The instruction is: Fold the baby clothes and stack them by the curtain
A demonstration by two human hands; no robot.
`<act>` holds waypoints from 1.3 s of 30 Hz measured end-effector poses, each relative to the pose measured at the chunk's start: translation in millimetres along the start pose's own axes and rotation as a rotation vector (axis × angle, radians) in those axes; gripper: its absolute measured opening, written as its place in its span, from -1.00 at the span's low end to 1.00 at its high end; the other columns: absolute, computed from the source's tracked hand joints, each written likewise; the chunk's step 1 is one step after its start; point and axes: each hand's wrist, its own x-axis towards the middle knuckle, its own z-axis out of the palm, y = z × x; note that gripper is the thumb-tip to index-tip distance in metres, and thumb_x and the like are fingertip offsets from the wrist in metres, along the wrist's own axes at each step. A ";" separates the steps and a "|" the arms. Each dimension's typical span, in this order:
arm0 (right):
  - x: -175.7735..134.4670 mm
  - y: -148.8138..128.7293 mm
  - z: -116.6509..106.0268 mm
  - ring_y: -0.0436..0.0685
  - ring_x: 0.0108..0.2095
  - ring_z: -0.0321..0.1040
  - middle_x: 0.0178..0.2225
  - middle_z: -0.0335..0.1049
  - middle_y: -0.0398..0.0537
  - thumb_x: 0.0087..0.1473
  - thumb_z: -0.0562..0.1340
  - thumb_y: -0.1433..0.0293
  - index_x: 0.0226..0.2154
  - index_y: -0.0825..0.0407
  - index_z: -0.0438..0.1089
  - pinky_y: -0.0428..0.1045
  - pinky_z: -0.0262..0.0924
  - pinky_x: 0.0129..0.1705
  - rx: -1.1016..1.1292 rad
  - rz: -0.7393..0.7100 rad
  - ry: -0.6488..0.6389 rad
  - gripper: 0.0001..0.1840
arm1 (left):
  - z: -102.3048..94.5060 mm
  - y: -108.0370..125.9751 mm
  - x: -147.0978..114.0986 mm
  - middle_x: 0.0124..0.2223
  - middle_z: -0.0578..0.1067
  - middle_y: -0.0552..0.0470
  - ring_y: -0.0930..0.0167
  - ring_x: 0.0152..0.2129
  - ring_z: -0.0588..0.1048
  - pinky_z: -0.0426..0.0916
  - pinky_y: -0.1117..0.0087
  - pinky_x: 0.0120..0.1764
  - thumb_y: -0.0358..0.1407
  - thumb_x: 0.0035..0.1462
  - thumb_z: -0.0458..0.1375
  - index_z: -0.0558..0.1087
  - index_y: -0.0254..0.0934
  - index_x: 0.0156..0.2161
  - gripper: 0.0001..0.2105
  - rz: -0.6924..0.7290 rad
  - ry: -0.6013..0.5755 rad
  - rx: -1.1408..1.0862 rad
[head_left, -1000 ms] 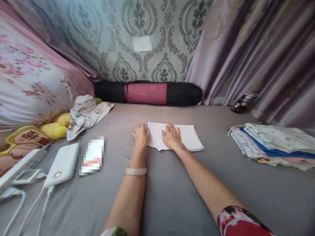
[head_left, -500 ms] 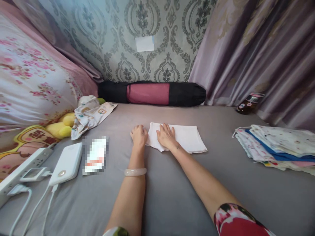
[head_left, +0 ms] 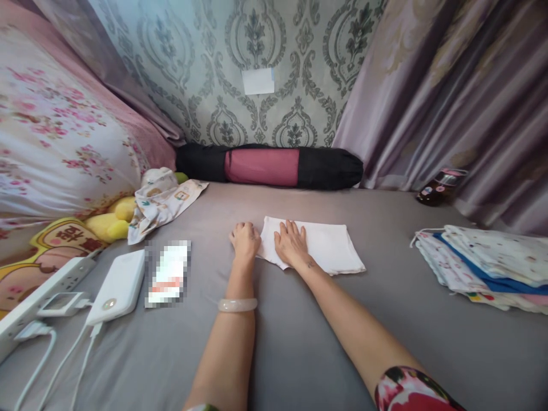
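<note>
A white garment (head_left: 331, 245) lies folded flat on the grey sheet in front of me; its exact kind does not show. My right hand (head_left: 291, 242) rests palm down on its left part, fingers stretched out. At the garment's left end is my left hand (head_left: 245, 240), its fingers curled down, with the near left corner of the fabric running in under the thumb side. The fingertips of that hand are hidden. A pale bangle (head_left: 237, 305) circles my left forearm.
To the right lies a stack of folded clothes (head_left: 492, 265), with a dark bottle (head_left: 440, 187) behind it. A black and pink roll (head_left: 265, 167) lies along the wall. On the left are a blurred-out flat item (head_left: 169, 274), a white power bank (head_left: 117, 285), a power strip (head_left: 51, 297) and a patterned cloth (head_left: 165, 202).
The whole view has shifted slightly, so things appear a little lower and further right. Both hands keep their places at the white garment.
</note>
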 end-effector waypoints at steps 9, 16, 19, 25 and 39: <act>11.7 -18.0 -4.7 0.31 0.29 -0.13 0.29 0.02 0.22 0.28 -0.09 0.26 0.22 0.18 0.14 0.30 -0.30 0.25 0.045 -0.055 -0.042 -0.45 | 2.2 -2.3 0.7 0.04 0.45 -0.16 0.25 0.07 0.34 0.16 0.19 0.08 -0.40 0.20 -0.07 0.45 -0.25 -0.03 -0.68 0.000 0.005 0.003; 17.0 -30.1 2.9 0.27 0.29 -0.12 0.29 0.03 0.14 0.30 -0.13 0.27 0.26 0.15 0.08 0.27 -0.35 0.26 0.070 -0.111 -0.050 -0.43 | 0.4 -3.4 2.6 0.05 0.46 -0.15 0.24 0.06 0.35 0.18 0.20 0.07 -0.46 0.17 -0.07 0.45 -0.27 -0.02 -0.65 -0.026 -0.015 0.007; 16.4 -29.9 6.6 0.27 0.29 -0.12 0.29 0.04 0.14 0.30 -0.15 0.27 0.26 0.16 0.07 0.27 -0.37 0.27 0.068 -0.116 -0.040 -0.43 | 0.7 -3.4 3.5 0.06 0.45 -0.16 0.24 0.07 0.34 0.17 0.20 0.08 -0.46 0.17 -0.08 0.45 -0.28 -0.01 -0.64 -0.034 -0.012 -0.011; 16.1 -30.4 5.0 0.27 0.30 -0.13 0.30 0.03 0.13 0.30 -0.15 0.27 0.27 0.15 0.07 0.26 -0.38 0.27 0.066 -0.107 -0.056 -0.43 | 0.3 -3.1 4.0 0.06 0.46 -0.16 0.23 0.09 0.33 0.17 0.19 0.09 -0.46 0.16 -0.08 0.47 -0.28 -0.02 -0.64 -0.050 -0.003 -0.036; -8.6 -43.4 3.0 0.26 0.33 -0.20 0.33 -0.09 0.19 0.31 -0.17 0.28 0.25 0.17 0.10 0.28 -0.45 0.28 0.076 -0.164 -0.081 -0.44 | -7.3 -1.5 4.6 0.06 0.47 -0.18 0.24 0.07 0.37 0.18 0.20 0.10 -0.44 0.14 -0.06 0.44 -0.30 0.01 -0.63 -0.087 -0.041 -0.102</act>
